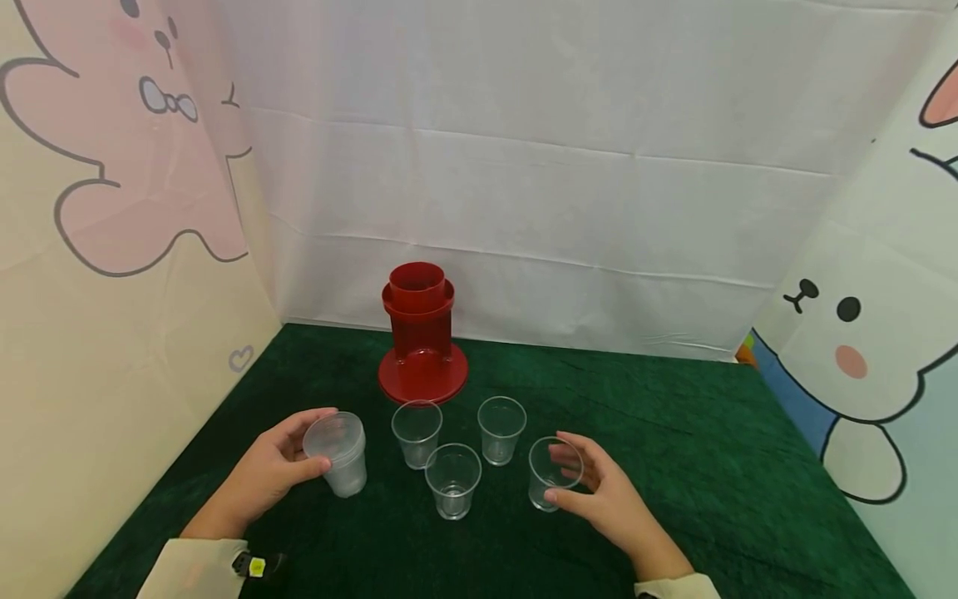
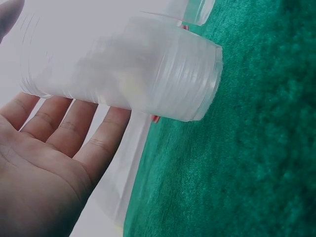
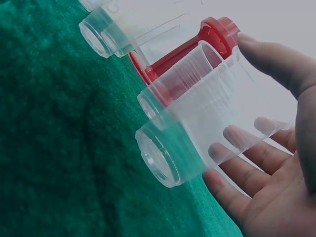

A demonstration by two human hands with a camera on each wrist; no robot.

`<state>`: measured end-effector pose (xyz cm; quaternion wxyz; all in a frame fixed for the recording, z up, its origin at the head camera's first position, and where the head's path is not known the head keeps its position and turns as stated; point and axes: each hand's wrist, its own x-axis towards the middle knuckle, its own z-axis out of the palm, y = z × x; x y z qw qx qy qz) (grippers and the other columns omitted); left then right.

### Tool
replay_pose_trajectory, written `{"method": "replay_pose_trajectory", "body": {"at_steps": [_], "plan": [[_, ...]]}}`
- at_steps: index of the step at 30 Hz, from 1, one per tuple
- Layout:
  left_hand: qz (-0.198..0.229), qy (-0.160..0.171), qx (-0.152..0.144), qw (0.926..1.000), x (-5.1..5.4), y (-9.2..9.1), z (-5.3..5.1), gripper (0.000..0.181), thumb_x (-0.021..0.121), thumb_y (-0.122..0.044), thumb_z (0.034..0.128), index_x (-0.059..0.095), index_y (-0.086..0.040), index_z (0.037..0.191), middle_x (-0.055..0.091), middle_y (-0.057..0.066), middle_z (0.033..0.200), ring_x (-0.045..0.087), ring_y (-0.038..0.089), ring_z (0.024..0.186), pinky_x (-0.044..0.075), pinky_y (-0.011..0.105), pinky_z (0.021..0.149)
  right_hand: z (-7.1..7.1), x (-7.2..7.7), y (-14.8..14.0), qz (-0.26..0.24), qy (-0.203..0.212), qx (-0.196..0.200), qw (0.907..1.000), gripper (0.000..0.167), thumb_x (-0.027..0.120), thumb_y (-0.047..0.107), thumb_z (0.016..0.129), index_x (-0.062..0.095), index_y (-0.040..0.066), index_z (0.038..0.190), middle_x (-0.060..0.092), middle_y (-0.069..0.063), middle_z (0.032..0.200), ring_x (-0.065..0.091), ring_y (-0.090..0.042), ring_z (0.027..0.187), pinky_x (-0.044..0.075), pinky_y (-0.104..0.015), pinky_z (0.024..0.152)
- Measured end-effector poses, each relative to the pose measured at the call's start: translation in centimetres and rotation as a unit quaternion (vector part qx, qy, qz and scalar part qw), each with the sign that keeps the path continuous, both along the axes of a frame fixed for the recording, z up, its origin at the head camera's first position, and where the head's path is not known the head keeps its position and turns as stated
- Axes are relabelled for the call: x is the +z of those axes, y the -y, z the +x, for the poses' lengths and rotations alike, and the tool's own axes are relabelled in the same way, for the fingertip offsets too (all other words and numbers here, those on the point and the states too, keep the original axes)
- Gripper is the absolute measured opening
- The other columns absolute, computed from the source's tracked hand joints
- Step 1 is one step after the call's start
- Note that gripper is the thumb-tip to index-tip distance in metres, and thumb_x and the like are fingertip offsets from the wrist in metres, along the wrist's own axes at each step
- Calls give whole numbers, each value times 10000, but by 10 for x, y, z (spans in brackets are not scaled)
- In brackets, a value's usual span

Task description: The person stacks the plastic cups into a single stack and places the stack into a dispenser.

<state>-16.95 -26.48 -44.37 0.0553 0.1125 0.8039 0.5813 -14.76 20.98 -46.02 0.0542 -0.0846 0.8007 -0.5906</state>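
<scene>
My left hand (image 1: 273, 466) grips a stack of nested clear plastic cups (image 1: 348, 474) near the rim, thumb on the near side and fingers round the far side. In the left wrist view the layered walls of the stack (image 2: 187, 74) show above the fingers. My right hand (image 1: 602, 499) holds a single clear plastic cup (image 1: 540, 492) between thumb and fingers; its base (image 3: 157, 158) faces the green cloth in the right wrist view. Upright between the hands stand a front cup (image 1: 452, 503), a back left cup (image 1: 416, 453) and a back right cup (image 1: 500, 449).
Behind the cups stands a red tube-shaped holder (image 1: 422, 333) on a round base. Green cloth (image 1: 711, 449) covers the table. A white curtain (image 1: 524, 200) closes the back, with printed cartoon panels at the left (image 1: 112, 333) and right (image 1: 883, 274).
</scene>
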Motion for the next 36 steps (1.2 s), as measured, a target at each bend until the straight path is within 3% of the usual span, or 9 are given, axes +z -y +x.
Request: {"method": "replay_pose_trajectory", "body": {"at_steps": [12, 22, 30, 36], "plan": [[54, -41, -1, 10000, 0, 0, 0, 609, 741, -145, 962, 472, -102, 1508, 474, 215, 1468, 580, 339, 1144, 569, 298, 873, -1, 1, 0, -115, 65, -43, 9999, 773, 838, 172, 870, 429, 128, 1524, 583, -133, 1425, 535, -331, 1330, 427, -534, 1102], [95, -34, -37, 9999, -1, 1, 0, 601, 734, -141, 966, 472, -98, 1505, 467, 219, 1466, 588, 321, 1140, 571, 303, 874, 0, 3, 2, -127, 129, -31, 9998, 726, 815, 198, 889, 440, 168, 1510, 574, -122, 1432, 533, -336, 1329, 421, -548, 1104], [55, -37, -39, 10000, -3, 0, -2, 591, 726, -140, 971, 472, -105, 1504, 468, 215, 1468, 574, 382, 1153, 572, 313, 876, 2, 9, -2, -833, 191, 215, 9961, 651, 696, 83, 966, 380, 128, 1533, 505, -173, 1481, 458, -361, 1384, 372, -545, 1139], [50, -27, -13, 10000, -4, 0, -2, 595, 731, -150, 970, 473, -108, 1505, 466, 210, 1470, 573, 378, 1156, 572, 312, 876, 2, 14, -2, -1087, 399, 240, 9930, 689, 675, 98, 991, 304, 149, 1570, 470, -196, 1513, 426, -378, 1414, 353, -566, 1149]]}}
